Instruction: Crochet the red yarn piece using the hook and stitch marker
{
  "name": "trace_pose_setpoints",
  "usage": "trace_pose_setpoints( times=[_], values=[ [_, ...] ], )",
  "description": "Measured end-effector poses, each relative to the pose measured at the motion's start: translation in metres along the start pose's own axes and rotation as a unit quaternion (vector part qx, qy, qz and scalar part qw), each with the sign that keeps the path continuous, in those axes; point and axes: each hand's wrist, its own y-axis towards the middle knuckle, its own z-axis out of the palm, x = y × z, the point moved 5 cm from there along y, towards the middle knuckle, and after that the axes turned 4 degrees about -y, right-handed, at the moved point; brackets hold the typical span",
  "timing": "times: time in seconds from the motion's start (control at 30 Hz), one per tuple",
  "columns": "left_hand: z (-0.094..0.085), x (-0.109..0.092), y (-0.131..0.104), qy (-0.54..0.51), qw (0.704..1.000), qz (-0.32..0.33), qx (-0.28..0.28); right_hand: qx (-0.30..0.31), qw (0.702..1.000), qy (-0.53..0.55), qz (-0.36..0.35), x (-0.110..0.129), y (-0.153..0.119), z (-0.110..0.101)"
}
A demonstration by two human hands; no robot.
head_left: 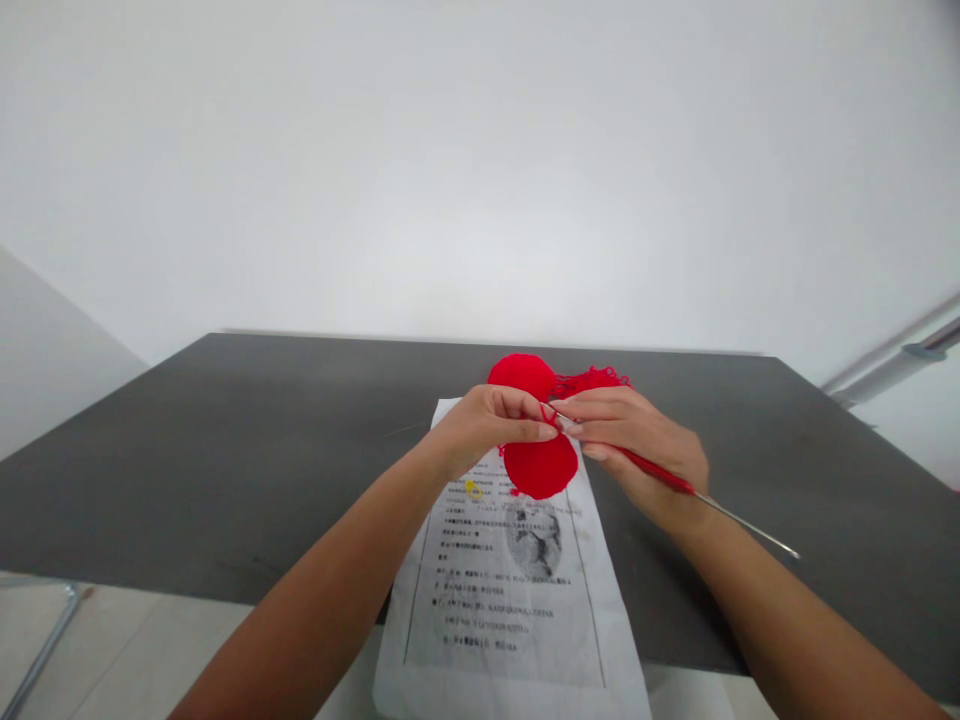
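Note:
My left hand [499,425] is closed in a pinch at the top edge of a round red crocheted piece [541,468], which hangs below the thumb. In my right hand [637,440] is a crochet hook [660,473] with a red grip; its thin metal end points down to the right, past the wrist. The hook's other tip meets a strand of red yarn [550,411] between the fingertips of both hands. Just behind the hands sits a round red ball of yarn [521,374], and looser, curly red yarn [596,379] lies beside it, partly hidden by my right hand.
Under my hands a printed sheet [517,640] with text and a picture hangs over the near edge of the dark table [315,430]. A small yellow item [472,489] lies on the sheet. Behind the table rises a white wall [480,180].

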Motion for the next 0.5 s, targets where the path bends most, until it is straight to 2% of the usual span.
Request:
trace_pose_setpoints(
  times=[0.13,0.33,0.5],
  values=[
    [-0.004,0.0,0.001,0.027,0.999,0.004,-0.018,0.002,1.0,0.003,0.001,-0.002,-0.001,-0.001],
    [-0.007,-0.002,0.002,0.07,0.997,-0.001,-0.037,0.043,0.999,-0.026,-0.011,-0.002,0.002,0.001],
    [-0.019,-0.002,0.004,0.101,0.99,0.019,-0.092,0.052,0.997,-0.056,-0.024,-0.003,0.002,0.006]
  ],
)
